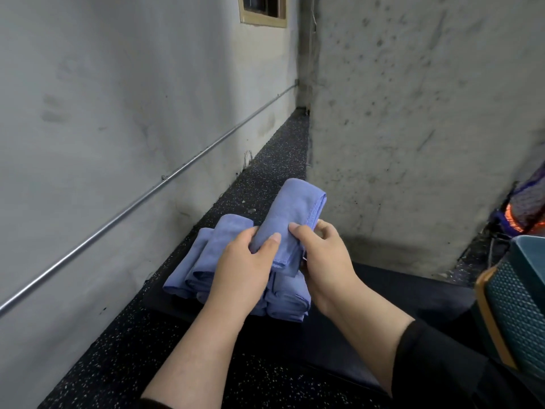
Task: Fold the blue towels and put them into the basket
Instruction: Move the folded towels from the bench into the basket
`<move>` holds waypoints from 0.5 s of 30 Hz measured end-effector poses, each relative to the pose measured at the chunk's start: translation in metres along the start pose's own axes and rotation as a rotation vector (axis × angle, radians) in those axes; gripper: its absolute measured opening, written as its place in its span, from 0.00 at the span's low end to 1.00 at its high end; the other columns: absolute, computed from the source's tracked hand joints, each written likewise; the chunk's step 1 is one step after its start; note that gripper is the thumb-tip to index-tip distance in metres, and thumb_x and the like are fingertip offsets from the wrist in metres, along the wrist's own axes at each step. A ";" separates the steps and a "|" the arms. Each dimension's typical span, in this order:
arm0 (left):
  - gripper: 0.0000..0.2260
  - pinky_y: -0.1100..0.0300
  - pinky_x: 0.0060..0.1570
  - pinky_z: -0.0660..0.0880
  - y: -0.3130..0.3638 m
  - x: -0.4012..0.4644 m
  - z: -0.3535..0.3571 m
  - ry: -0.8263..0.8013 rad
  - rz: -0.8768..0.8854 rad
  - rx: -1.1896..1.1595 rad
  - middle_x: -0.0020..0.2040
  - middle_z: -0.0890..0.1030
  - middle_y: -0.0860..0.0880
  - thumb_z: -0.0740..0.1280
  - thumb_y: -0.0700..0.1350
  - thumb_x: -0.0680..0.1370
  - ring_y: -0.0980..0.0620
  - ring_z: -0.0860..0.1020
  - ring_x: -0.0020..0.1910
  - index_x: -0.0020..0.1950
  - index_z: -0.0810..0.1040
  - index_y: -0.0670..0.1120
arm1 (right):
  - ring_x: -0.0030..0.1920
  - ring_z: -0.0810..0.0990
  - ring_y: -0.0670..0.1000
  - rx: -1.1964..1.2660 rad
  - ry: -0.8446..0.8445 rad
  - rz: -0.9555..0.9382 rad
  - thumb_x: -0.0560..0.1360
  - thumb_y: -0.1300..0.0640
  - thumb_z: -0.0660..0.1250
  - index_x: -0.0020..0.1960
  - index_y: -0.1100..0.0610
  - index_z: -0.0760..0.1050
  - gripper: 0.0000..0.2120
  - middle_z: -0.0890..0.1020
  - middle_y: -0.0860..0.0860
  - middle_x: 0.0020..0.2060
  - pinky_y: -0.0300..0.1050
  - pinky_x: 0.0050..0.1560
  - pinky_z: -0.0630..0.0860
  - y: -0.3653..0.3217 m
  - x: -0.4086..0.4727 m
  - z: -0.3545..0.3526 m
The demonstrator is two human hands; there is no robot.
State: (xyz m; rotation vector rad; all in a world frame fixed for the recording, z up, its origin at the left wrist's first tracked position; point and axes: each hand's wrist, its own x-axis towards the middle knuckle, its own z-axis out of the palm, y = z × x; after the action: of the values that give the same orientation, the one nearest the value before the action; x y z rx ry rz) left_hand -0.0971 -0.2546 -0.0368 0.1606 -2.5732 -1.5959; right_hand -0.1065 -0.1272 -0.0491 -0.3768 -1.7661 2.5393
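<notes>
The folded towel (287, 222), pinched by left hand (241, 268) and right hand (324, 261), points far-right; what is probably the basket (519, 293) is nearer the right hand

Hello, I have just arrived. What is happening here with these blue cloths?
A person is folding blue towels. Both hands hold one folded towel in the air: the left hand grips its near end, and the right hand pinches it from the other side. Under the hands, a stack of folded towels lies on a dark bench. A teal basket stands at the right edge of the view. No towel can be seen in it from here.
</notes>
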 end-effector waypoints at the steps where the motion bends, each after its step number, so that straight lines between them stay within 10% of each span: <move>1: 0.13 0.53 0.51 0.79 0.005 -0.002 0.004 -0.044 -0.002 -0.076 0.46 0.85 0.54 0.69 0.55 0.79 0.54 0.83 0.48 0.59 0.81 0.50 | 0.51 0.86 0.57 0.026 -0.006 -0.014 0.75 0.56 0.72 0.63 0.58 0.74 0.18 0.85 0.58 0.52 0.59 0.57 0.81 -0.007 -0.005 -0.005; 9: 0.04 0.67 0.27 0.70 0.067 -0.034 0.067 -0.175 0.289 -0.276 0.31 0.81 0.56 0.74 0.45 0.76 0.61 0.74 0.27 0.46 0.79 0.48 | 0.52 0.86 0.56 -0.032 0.049 -0.153 0.80 0.54 0.69 0.59 0.60 0.79 0.12 0.86 0.56 0.50 0.55 0.56 0.82 -0.094 -0.064 -0.083; 15: 0.18 0.59 0.37 0.76 0.115 -0.085 0.152 -0.457 0.387 -0.367 0.40 0.83 0.55 0.67 0.66 0.75 0.56 0.79 0.34 0.53 0.80 0.54 | 0.52 0.85 0.55 -0.487 0.271 -0.431 0.74 0.53 0.74 0.55 0.56 0.80 0.12 0.87 0.53 0.49 0.59 0.55 0.82 -0.180 -0.122 -0.210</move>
State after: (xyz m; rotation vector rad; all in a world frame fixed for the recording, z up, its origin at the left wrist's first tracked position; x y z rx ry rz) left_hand -0.0389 -0.0565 -0.0043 -0.7630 -2.3167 -2.0717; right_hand 0.0351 0.1115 0.0708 -0.2888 -2.0640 1.6804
